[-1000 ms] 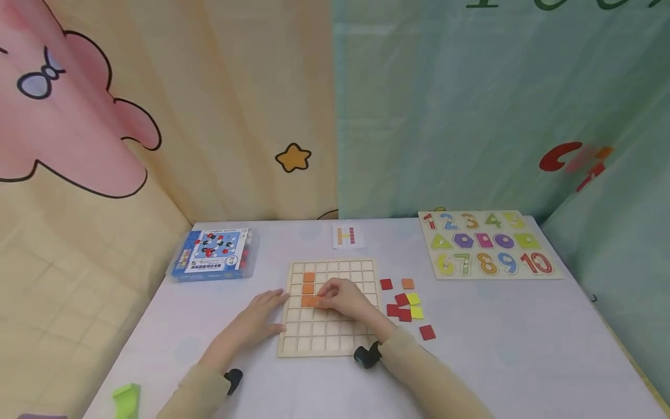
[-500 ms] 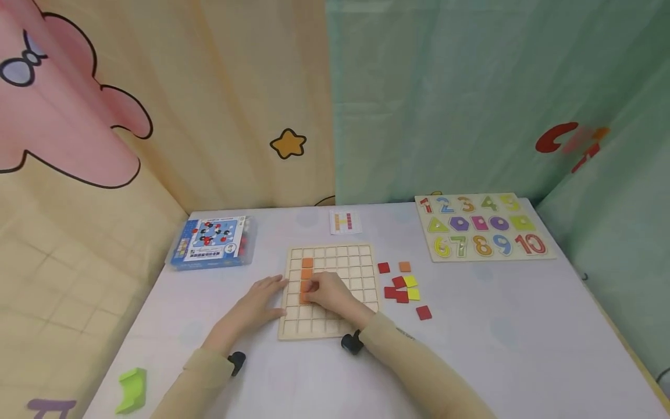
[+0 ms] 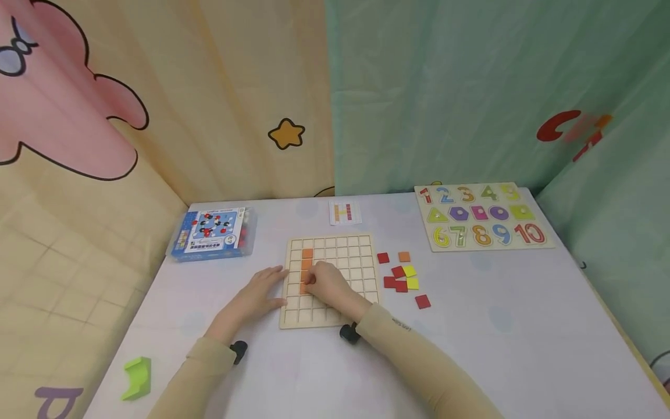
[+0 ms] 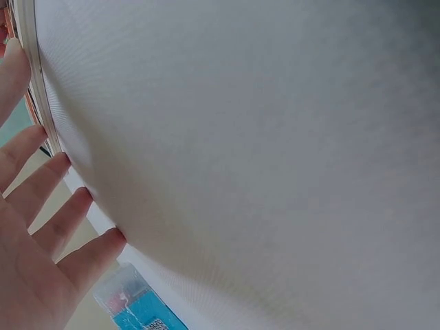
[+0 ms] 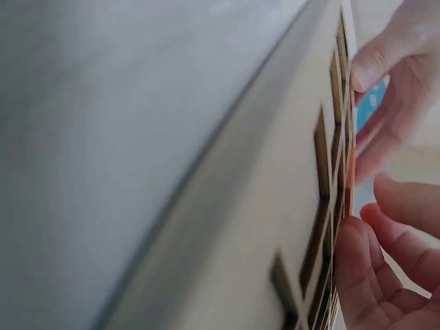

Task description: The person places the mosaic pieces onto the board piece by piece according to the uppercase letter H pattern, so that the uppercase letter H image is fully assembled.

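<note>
A wooden grid board [image 3: 333, 323] lies on the table with orange tiles [image 3: 307, 254] in a column on its left part. My right hand [image 3: 331, 285] is over the board, thumb and curled fingers at the lowest orange tile [image 3: 303, 288] of that column and partly hiding the tile above. In the right wrist view an orange tile edge [image 5: 351, 175] shows by the right fingertips [image 5: 352, 230]. Spread along the board's left edge, the fingers of my left hand [image 3: 260, 291] touch it; the left wrist view shows these fingers [image 4: 45, 185] straight.
Loose red tiles [image 3: 389, 282], yellow tiles [image 3: 412, 284] and an orange tile [image 3: 404, 256] lie right of the board. Behind it is a pattern card [image 3: 345, 213]. A number puzzle [image 3: 478, 218], a boxed set [image 3: 211, 233] and a green block [image 3: 138, 378] stand around.
The right hand has moved slightly left and down with an orange tile, which now sits at the column's lower end. The left hand has stayed at the board's edge. The head view has tilted down.
</note>
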A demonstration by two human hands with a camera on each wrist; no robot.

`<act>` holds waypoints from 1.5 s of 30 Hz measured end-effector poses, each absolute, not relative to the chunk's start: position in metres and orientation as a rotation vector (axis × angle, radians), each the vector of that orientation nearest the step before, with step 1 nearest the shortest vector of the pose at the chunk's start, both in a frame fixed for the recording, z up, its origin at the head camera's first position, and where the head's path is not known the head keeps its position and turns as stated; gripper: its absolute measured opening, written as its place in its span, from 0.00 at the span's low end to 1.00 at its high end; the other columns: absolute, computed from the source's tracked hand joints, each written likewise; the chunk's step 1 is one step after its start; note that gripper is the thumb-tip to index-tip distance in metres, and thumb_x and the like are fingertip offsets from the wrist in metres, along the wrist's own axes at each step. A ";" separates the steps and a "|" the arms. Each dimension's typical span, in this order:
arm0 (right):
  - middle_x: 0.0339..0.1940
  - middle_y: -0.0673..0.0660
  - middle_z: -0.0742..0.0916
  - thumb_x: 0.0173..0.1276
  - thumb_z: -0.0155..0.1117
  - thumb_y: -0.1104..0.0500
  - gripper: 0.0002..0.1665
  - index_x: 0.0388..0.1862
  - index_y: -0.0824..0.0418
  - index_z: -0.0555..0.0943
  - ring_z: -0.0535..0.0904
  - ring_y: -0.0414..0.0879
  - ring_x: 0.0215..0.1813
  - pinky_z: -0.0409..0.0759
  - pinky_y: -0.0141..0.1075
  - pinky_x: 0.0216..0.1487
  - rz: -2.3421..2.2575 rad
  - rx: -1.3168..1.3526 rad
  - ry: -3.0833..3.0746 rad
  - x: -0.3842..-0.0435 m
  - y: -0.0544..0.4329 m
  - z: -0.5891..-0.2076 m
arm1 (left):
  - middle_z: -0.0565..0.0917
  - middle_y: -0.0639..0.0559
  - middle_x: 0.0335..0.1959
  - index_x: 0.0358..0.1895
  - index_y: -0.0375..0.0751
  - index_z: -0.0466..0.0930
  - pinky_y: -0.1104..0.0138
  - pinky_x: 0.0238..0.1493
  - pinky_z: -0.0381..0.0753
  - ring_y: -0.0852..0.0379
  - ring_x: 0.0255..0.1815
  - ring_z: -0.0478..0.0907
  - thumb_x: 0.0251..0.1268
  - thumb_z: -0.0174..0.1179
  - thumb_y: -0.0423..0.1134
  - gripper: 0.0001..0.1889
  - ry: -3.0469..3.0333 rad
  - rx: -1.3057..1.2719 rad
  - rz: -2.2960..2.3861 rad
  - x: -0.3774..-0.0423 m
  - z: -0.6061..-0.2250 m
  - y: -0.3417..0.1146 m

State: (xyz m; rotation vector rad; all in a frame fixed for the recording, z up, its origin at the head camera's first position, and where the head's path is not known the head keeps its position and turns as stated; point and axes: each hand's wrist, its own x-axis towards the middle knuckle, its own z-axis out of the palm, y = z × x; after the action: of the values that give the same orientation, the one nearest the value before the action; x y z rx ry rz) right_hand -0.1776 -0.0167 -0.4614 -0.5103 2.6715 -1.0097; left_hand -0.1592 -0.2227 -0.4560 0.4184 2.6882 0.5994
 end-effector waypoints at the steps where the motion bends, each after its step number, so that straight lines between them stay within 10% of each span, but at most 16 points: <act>1: 0.32 0.51 0.84 0.64 0.70 0.60 0.04 0.31 0.60 0.85 0.76 0.40 0.33 0.77 0.28 0.35 -1.017 -0.512 2.666 -0.179 -0.015 -0.461 | 0.59 0.38 0.77 0.74 0.39 0.62 0.40 0.75 0.57 0.34 0.78 0.51 0.64 0.66 0.42 0.37 2.690 0.421 0.598 -0.160 -0.456 -0.223; 21: 0.49 0.60 0.86 0.67 0.68 0.54 0.19 0.53 0.61 0.80 0.81 0.52 0.50 0.84 0.44 0.55 -1.228 0.082 2.628 -0.195 0.177 -0.458 | 0.60 0.42 0.78 0.75 0.42 0.62 0.41 0.76 0.57 0.36 0.79 0.51 0.61 0.68 0.44 0.39 2.674 0.345 0.602 -0.152 -0.462 -0.221; 45: 0.46 0.61 0.83 0.65 0.70 0.54 0.19 0.50 0.63 0.84 0.76 0.52 0.45 0.82 0.42 0.49 -1.034 0.026 2.691 -0.210 0.193 -0.470 | 0.60 0.42 0.77 0.74 0.43 0.63 0.42 0.76 0.58 0.37 0.79 0.52 0.61 0.68 0.43 0.38 2.702 0.345 0.623 -0.154 -0.463 -0.223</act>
State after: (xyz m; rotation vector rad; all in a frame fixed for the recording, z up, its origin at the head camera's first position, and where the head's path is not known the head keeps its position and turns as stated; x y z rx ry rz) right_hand -0.2095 0.1932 -0.4701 0.0260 2.6908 -1.0339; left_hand -0.1540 -0.2232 -0.4629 0.3454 2.7024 0.6229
